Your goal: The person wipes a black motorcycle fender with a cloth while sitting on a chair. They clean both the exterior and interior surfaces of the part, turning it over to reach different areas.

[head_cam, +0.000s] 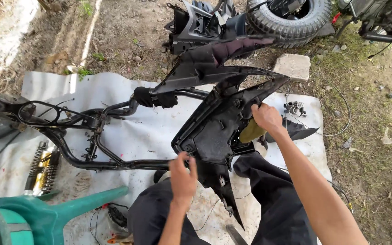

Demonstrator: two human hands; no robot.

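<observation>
The right hand (pixel 267 119) grips the upper edge of the black fairing panel (pixel 218 122), which leans against the bare scooter frame (pixel 91 136). The left hand (pixel 182 178), open, presses its lower edge. The stripping looks far along: shock absorbers (pixel 44 167) and bolts (pixel 296 109) lie loose on the sheet (pixel 150 131).

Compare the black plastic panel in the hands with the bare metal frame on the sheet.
The black panel is broad, curved and sheet-like; the frame is thin bent tubing with open gaps. The panel is held up, the right hand gripping its edge and the left hand at its lower edge; the frame lies on the white sheet. Both are black.
</observation>
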